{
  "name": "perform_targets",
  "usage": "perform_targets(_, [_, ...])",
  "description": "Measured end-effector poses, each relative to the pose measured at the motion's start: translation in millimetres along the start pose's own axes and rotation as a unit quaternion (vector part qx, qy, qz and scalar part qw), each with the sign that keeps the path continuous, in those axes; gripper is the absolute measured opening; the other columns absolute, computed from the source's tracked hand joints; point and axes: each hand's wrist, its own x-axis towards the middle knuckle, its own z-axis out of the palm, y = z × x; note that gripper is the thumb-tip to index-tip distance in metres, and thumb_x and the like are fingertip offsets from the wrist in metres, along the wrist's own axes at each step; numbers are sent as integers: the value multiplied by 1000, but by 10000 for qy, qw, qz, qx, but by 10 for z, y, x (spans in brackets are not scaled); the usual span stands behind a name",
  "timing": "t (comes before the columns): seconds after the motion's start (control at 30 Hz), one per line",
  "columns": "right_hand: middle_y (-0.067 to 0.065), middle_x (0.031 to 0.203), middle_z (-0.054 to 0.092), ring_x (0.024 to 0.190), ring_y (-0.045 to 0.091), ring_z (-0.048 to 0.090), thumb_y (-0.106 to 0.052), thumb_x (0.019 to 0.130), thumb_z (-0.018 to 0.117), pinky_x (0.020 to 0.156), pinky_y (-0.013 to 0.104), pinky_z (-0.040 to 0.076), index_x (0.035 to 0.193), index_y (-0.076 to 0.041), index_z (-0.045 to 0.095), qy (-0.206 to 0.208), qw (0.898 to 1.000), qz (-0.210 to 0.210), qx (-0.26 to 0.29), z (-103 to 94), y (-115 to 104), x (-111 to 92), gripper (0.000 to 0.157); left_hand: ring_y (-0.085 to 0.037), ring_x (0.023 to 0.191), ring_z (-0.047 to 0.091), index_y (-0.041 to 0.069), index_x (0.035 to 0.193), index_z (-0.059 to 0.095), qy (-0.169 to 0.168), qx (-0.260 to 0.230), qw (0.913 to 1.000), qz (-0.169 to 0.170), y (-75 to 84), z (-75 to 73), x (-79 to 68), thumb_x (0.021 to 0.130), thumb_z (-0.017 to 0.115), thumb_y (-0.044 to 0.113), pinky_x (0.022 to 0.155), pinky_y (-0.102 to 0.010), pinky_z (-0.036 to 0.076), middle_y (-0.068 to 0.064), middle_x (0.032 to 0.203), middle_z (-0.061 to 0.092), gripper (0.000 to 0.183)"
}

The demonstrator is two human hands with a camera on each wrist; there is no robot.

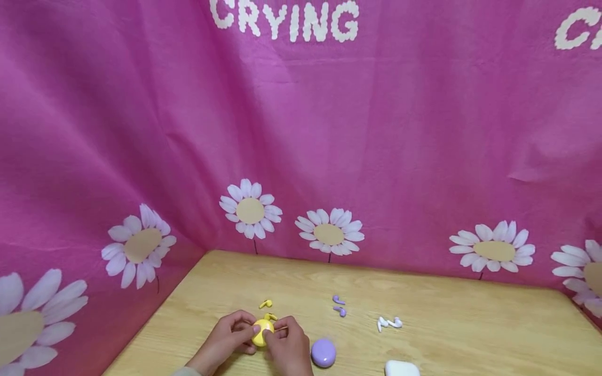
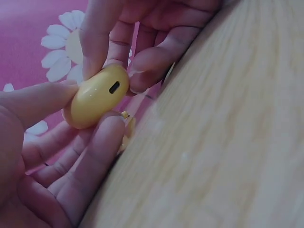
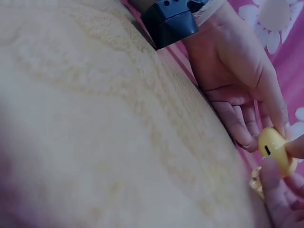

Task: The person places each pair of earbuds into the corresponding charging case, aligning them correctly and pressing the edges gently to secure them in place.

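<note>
I see the left hand [image 1: 229,337] and right hand [image 1: 289,349] grip a yellow case [image 1: 264,326], yellow earbuds [image 1: 268,303] on its far side, a purple case [image 1: 323,353] right.

Left hand [image 3: 240,71] and right hand [image 3: 282,202] grip a yellow case [image 3: 277,147] (dark slot [image 3: 267,150] showing).

White lettering "CRYING" [image 1: 294,23] stands on the magenta cloth [image 1: 305,120], another "C" [image 1: 562,33] farther right.
</note>
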Motion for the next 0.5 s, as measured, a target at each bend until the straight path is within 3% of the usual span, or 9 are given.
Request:
perform_targets(0.33, [2,77,61,64,11,62,-17,79,77,55,21,55,95,-6,59,-97,9976,6,685,-24,81,9,26,-20,82,65,-10,113,51,80,-234,9994,237,7,55,-58,91,68,17,70,-36,60,-9,94,62,39])
perform_targets(0.5, [2,79,60,64,8,60,-14,81,76,56,20,55,98,-4,58,-228,9951,-68,956,-22,109,1,26,-20,82,65,-10,113,50,200,-290,9992,187,-2,74,-75,91,67,16,70,-36,60,-9,94,61,38])
